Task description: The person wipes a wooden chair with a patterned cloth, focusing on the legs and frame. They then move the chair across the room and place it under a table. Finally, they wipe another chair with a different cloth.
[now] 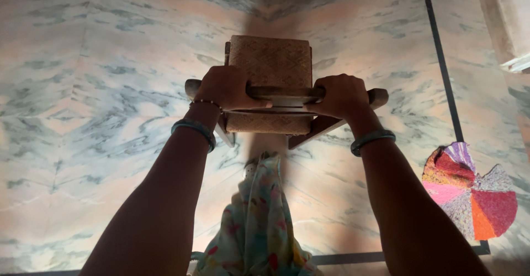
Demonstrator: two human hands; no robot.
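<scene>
— Status of both hands?

— The left hand [227, 88] and the right hand [341, 95] are each wrapped around the top rail [284, 93] of a wooden chair [270, 60]. Each grip is fully closed on that rail, fingers curled over it, 1 hand toward each end.

— Position of the chair?

— Directly ahead of the person, seen from above and behind, over the marble floor [88, 143]. Its woven cane seat [270, 59] lies beyond the rail; 2 wooden legs angle out below the hands. Whether the legs touch the floor, I cannot tell.

— Anything else noted?

— Bangles on both wrists, 1 beaded bracelet on the left. A floral garment [256, 221] hangs below, between the forearms. A multicoloured patchwork mat [472, 196] lies on the floor to the right, well apart from the chair.
</scene>
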